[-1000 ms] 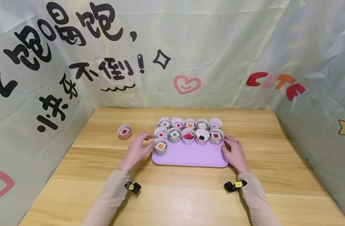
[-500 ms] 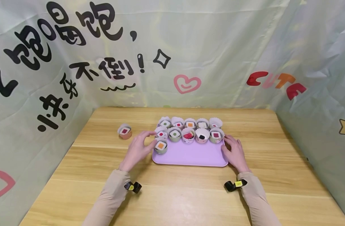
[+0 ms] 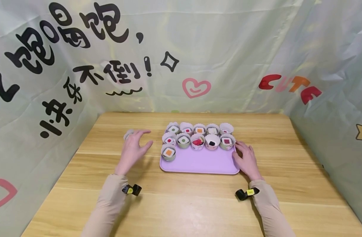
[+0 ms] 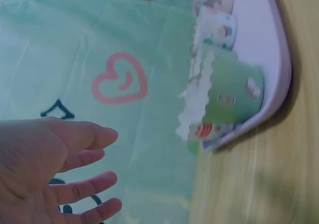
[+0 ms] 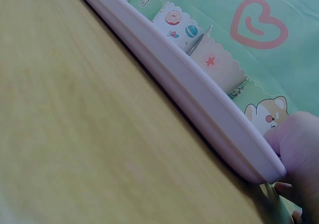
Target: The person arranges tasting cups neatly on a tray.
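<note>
A purple tray (image 3: pixel 198 163) on the wooden table bears two rows of paper cups with small sushi-like pieces inside. One green paper cup (image 3: pixel 168 157), its piece orange-centred, stands alone in front at the tray's left; its side shows in the left wrist view. My left hand (image 3: pixel 130 149) is left of the tray, fingers spread, nothing between them. Beyond it, a lone paper cup (image 3: pixel 128 134) is mostly hidden by that hand. My right hand (image 3: pixel 247 161) holds the tray's right edge, thumb over the rim and fingers at the outer side, as the right wrist view shows.
A printed curtain (image 3: pixel 228 59) with black lettering, a heart and coloured letters rises behind the table (image 3: pixel 193 204) and along both sides. Scalloped cups in the back rows, such as a white one (image 3: pixel 212 143), stand close together.
My left hand has left the green cup at the tray's left edge and moved left towards the lone cup, now partly covering it. My right hand stays at the tray.
</note>
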Action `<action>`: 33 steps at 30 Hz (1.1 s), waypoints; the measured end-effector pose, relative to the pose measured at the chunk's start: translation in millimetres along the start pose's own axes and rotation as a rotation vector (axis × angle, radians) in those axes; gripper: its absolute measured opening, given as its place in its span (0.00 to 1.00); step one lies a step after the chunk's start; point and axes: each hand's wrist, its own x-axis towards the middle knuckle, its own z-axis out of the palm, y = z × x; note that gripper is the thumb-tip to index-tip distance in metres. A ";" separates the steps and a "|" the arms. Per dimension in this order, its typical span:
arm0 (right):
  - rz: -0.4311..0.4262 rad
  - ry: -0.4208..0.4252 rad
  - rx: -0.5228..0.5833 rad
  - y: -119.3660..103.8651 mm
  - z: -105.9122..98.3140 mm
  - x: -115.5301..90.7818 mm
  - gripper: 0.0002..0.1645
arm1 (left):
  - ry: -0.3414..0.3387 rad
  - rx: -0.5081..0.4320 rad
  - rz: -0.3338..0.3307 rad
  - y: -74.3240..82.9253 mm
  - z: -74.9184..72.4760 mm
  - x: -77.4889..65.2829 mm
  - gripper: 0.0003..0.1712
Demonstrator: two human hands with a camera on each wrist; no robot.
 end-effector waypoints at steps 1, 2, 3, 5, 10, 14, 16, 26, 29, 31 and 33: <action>0.001 -0.001 -0.001 -0.2 -0.2 0.0 0.29 | 0.000 0.001 -0.017 -2.6 -2.0 1.1 0.25; 0.002 -0.001 0.000 -0.4 -0.5 0.0 0.29 | -0.001 0.005 -0.032 -5.6 -3.7 2.2 0.26; 0.003 -0.001 0.000 -0.5 -0.6 0.0 0.29 | -0.001 0.008 -0.047 -8.6 -5.5 3.3 0.26; 0.003 -0.001 0.002 -0.7 -0.9 -0.2 0.29 | -0.003 0.012 -0.077 -15.6 -8.2 5.8 0.27; 0.000 0.001 0.002 -0.6 -1.1 -0.2 0.29 | -0.007 0.015 -0.149 -33.6 -13.6 11.2 0.29; -0.002 -0.001 0.003 -0.7 -1.1 -0.4 0.29 | -0.021 0.020 -0.203 -47.2 -15.7 13.8 0.32; -0.003 -0.001 0.003 -1.0 -1.0 -0.6 0.29 | -0.037 0.019 -0.226 -53.5 -15.9 14.8 0.34; -0.009 0.009 -0.002 -1.4 0.6 -1.9 0.29 | -0.223 -0.008 -0.351 -76.0 -8.7 19.0 0.57; -0.010 0.012 -0.002 -1.5 0.7 -1.8 0.29 | -0.241 -0.028 -0.366 -79.3 -5.5 21.3 0.61; -0.010 0.014 -0.006 -1.6 0.6 -1.6 0.29 | -0.245 -0.040 -0.364 -81.0 -3.8 22.2 0.60; -0.007 0.012 -0.009 -1.5 0.6 -1.2 0.29 | -0.247 -0.043 -0.361 -82.2 -2.4 22.6 0.58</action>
